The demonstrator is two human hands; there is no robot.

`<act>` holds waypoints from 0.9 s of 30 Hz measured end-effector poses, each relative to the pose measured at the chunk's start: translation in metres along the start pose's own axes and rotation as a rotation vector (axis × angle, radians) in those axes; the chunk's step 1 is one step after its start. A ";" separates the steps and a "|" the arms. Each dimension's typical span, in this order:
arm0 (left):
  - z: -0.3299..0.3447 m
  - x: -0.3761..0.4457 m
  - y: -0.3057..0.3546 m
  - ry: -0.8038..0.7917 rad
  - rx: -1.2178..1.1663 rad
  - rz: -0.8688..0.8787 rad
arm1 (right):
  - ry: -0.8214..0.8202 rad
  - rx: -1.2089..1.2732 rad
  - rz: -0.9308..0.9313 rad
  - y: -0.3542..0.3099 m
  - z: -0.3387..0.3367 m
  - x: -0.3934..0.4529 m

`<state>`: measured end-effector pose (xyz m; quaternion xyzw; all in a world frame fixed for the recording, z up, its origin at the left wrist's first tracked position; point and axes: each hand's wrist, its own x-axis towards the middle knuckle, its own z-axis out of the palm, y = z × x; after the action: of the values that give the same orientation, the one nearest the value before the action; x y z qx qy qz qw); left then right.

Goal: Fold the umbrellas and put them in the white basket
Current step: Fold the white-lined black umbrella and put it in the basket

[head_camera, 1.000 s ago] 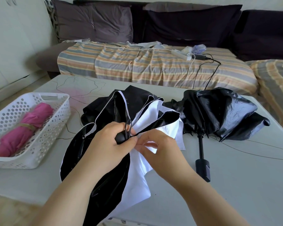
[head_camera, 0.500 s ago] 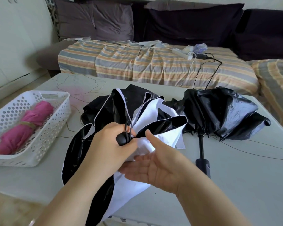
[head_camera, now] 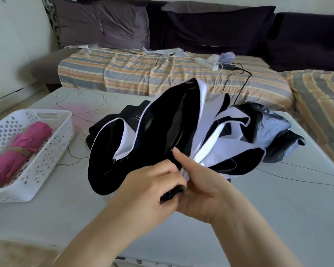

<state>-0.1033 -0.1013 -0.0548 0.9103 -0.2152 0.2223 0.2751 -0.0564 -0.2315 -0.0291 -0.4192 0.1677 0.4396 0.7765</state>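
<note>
A black-and-white umbrella (head_camera: 162, 128) is lifted above the table, its loose panels fanning up and away from me. My left hand (head_camera: 150, 187) grips its black handle end, fingers curled round it. My right hand (head_camera: 199, 185) cups the gathered fabric just above the handle, thumb up against the white folds. Behind it on the right lies a second, all-black umbrella (head_camera: 268, 132), half collapsed and partly hidden. The white basket (head_camera: 52, 151) stands at the left with a folded pink umbrella (head_camera: 17, 151) inside.
The work goes on over a pale grey table (head_camera: 278, 218) with thin dark line markings. Beyond it runs a sofa with a striped cover (head_camera: 133, 74), dark cushions, a power strip and cables. White cabinet doors stand at the far left.
The black-and-white umbrella has been raised off the table and tipped upward. My right hand went from pinching the fabric, to open, to cupping the bunched folds by the handle.
</note>
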 end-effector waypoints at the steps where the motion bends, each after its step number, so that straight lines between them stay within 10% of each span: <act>1: 0.003 0.000 0.001 -0.009 0.035 0.056 | 0.003 -0.009 0.007 0.000 -0.001 0.000; 9: 0.018 -0.004 0.010 0.031 0.274 0.155 | 0.059 -0.051 -0.027 -0.005 -0.009 0.006; 27: 0.038 -0.006 0.014 0.205 0.035 -0.253 | 0.173 0.045 -0.267 -0.009 -0.021 0.019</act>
<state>-0.1043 -0.1327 -0.0809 0.9073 -0.0655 0.2812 0.3057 -0.0366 -0.2402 -0.0488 -0.4564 0.1867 0.2911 0.8198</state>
